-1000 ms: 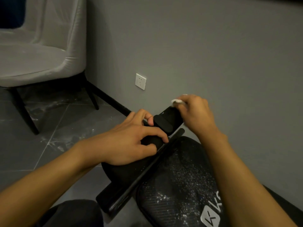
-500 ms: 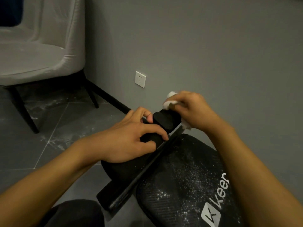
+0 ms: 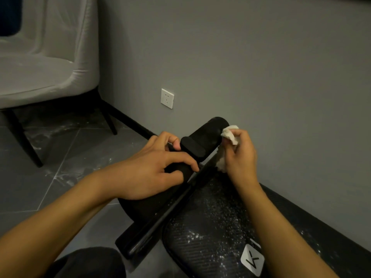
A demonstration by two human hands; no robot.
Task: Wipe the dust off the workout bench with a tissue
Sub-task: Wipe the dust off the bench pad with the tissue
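The workout bench is seen low in the middle and right of the view, on the floor tiles close beside the grey wall. At the far left one grey armchair is standing, and one white wall socket is fixed further right. The left hand is curled around the left foam roller, so the bench is kept steady. The right foam roller is now uncovered on its top and its end, where half a second ago it was hidden under the right hand. One crumpled tissue is pinched by this hand and is pressed to the right flank of the roller; the hand has been moved from above the roller to its side. It is judged that the top of the roller is finished and its side is being wiped. Many white specks are seen on the seat pad, so most of the task is judged to remain. Counted: one bench, two rollers, one tissue, two hands.
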